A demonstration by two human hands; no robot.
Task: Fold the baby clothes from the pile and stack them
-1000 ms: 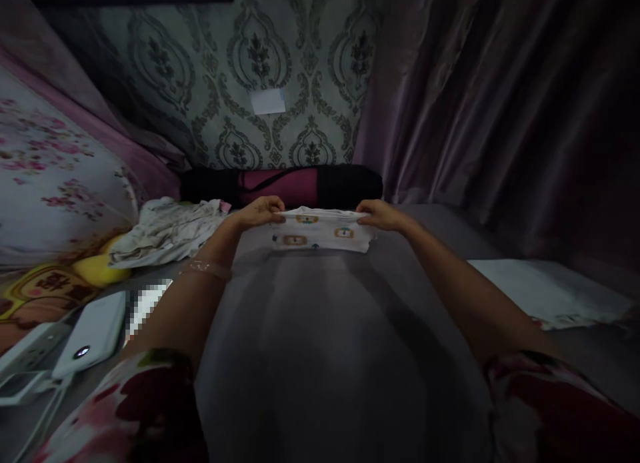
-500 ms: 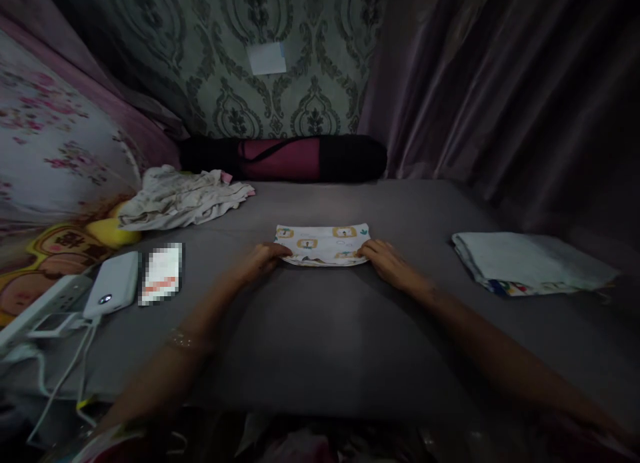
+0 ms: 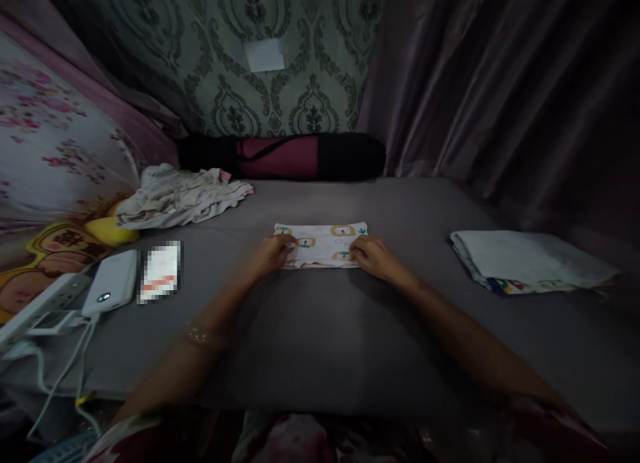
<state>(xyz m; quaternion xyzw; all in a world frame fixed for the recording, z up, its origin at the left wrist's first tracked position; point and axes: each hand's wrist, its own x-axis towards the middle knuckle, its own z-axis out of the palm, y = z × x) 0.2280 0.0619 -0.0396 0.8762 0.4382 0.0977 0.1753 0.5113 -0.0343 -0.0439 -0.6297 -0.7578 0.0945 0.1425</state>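
Observation:
A white cloth (image 3: 325,244) printed with yellow-orange animal faces and small green leaves lies folded into a narrow rectangle on the grey bed surface. My left hand (image 3: 276,252) is over its left end, fingers bent and closed at the fabric. At the right end, my right hand (image 3: 373,255) has its fingers curled and pinched together on the print. Both thumbs are partly hidden, so how much fabric each hand grips is hard to see. The near edge of the cloth runs between the two hands, slightly uneven at the left.
A folded pale cloth (image 3: 530,259) lies to the right, a crumpled light garment (image 3: 185,196) at back left. On the left are a white power bank (image 3: 111,283), a power strip (image 3: 47,309) with cables, and a blurred packet (image 3: 160,273). A black-and-maroon long bag (image 3: 280,157) lines the wall.
Both hands have shifted from the near corners inward and onto the top of the cloth. Its near edge, curled up before, now lies flatter.

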